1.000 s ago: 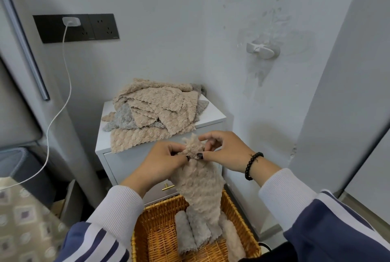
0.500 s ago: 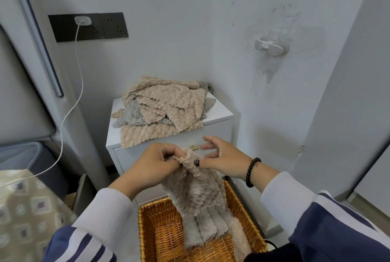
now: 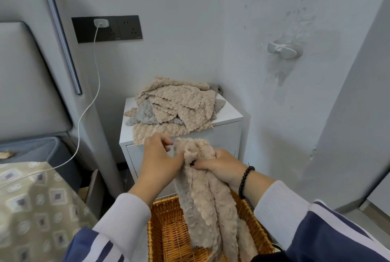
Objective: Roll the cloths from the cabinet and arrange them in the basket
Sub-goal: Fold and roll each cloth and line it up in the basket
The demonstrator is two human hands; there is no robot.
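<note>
Now the right hand [image 3: 219, 165] clutches the top of the fuzzy beige cloth [image 3: 207, 202], letting it hang into the woven wicker basket [image 3: 166, 238], probably to straighten it for rolling. The left hand [image 3: 159, 159], loosely curled, holds nothing, just beside it.
</note>
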